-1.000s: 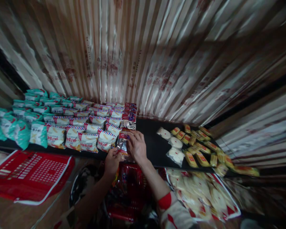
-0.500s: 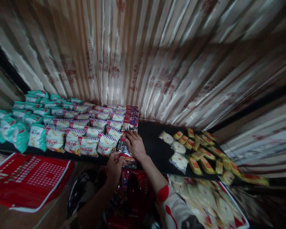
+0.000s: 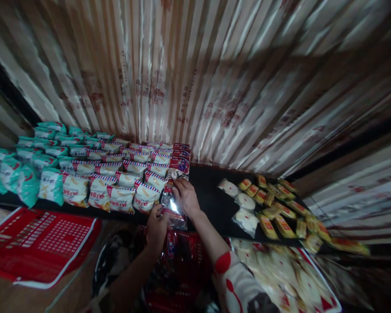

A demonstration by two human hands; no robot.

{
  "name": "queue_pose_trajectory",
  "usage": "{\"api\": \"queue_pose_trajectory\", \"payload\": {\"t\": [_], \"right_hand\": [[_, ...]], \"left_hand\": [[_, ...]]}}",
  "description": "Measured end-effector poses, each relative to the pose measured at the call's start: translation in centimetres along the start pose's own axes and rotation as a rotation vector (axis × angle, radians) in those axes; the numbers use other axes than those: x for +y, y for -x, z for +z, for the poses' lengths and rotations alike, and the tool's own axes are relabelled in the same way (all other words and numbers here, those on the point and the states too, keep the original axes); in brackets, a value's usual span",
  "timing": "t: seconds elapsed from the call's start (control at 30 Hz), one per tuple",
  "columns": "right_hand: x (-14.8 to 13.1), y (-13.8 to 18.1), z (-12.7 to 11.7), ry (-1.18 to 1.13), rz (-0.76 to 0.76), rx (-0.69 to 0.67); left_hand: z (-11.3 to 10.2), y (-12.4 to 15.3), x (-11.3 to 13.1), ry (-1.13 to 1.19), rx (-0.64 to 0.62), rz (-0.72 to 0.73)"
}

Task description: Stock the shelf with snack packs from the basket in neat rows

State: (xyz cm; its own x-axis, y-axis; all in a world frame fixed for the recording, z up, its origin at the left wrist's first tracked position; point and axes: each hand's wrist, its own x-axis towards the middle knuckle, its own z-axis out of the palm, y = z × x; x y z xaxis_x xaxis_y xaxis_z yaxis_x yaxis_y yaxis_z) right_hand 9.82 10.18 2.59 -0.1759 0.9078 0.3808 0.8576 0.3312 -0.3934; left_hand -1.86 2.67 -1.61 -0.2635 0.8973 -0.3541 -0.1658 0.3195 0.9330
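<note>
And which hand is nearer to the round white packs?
Right. The right hand is on the upper part of the shiny packet, to the left of the round white packs; the left hand is farther left, at the packet's lower left edge.

Dim overall; white glare spots the foil packet (image 3: pixel 174 210), shadow bands the pleated curtain (image 3: pixel 195 87), outer edges stretch and blur.
</note>
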Motion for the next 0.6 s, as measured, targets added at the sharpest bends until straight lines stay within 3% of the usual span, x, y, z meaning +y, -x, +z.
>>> {"api": "queue_pose_trajectory", "payload": {"t": [0.2,0.4,0.6], "right_hand": [[-0.1,0.5,-0.2,-0.009,-0.022,0.002],[-0.3,1.3,-0.5,-0.001,-0.022,0.005],[-2.3,2.4,-2.8,-0.163,-0.039,0.088]], "left_hand": [[-0.8,0.1,-0.5,-0.097,0.038,0.059],[-1.4,0.9,-0.8,-0.096,0.017,0.013],[-2.8,2.5,-0.6,-0.063,0.080,0.041]]}}
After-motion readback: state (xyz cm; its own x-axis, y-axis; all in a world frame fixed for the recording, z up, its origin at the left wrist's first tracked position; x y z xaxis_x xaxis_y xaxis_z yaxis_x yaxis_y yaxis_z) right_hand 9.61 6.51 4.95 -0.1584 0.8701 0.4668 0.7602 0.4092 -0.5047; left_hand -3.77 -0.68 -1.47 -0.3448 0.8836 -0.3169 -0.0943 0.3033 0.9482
